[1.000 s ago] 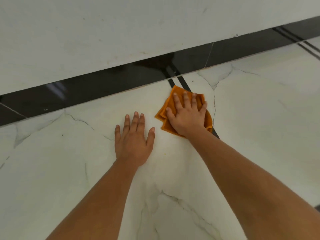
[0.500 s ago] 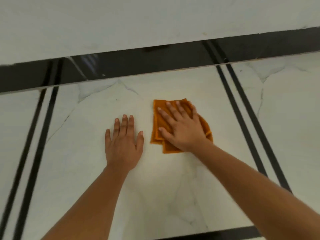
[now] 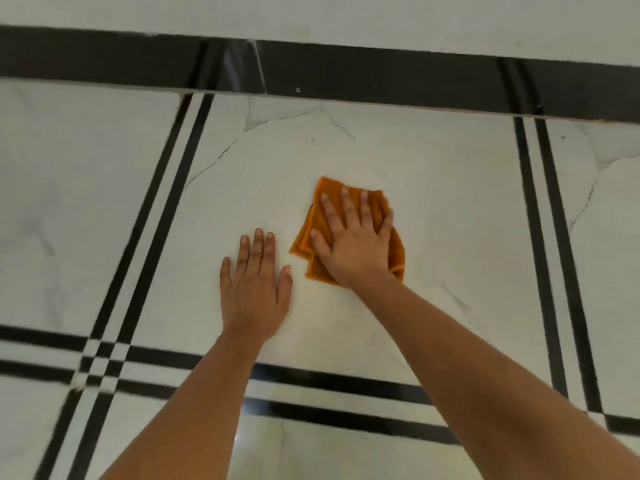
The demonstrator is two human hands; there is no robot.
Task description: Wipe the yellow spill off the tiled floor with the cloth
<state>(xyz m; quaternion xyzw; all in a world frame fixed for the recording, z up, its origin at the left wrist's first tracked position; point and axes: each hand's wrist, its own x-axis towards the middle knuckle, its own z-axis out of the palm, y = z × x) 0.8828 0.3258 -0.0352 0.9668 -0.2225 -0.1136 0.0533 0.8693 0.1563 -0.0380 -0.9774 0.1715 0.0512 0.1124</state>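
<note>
A folded orange cloth (image 3: pixel 313 233) lies on the white marble floor tile (image 3: pixel 450 209) near the middle of the view. My right hand (image 3: pixel 353 240) presses flat on top of it, fingers spread and pointing toward the wall. My left hand (image 3: pixel 254 289) rests palm down on the bare tile just left of the cloth, holding nothing. A faint yellowish tint shows on the tile (image 3: pixel 332 327) below the cloth, between my forearms; no clear puddle is visible.
A black skirting band (image 3: pixel 381 76) runs along the foot of the white wall at the top. Double black inlay stripes cross the floor at the left (image 3: pixel 156 216), the right (image 3: pixel 543 237) and along the bottom (image 3: pixel 329 382).
The view has swung, so the tile now sits framed by stripes on three sides. My right hand slid the cloth across the tile, fingers now pointing toward the wall. My left hand stays planted.
</note>
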